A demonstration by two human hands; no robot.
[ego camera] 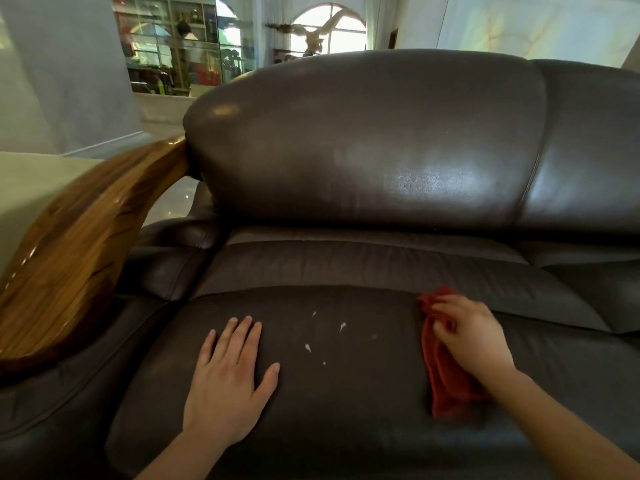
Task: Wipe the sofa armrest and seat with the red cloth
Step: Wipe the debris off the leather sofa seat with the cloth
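A dark brown leather sofa fills the view, with its seat cushion (346,403) in front of me and a curved wooden armrest (79,244) at the left. My right hand (474,334) grips a crumpled red cloth (446,382) and presses it onto the right part of the seat. My left hand (228,372) lies flat, fingers spread, on the left part of the seat and holds nothing. Between the hands, several small white specks (323,336) mark the leather.
The padded backrest (363,143) rises behind the seat, and a second seat section (588,278) continues to the right. Beyond the sofa are a glass display cabinet (180,43), an arched window (329,29) and a pale floor (162,112).
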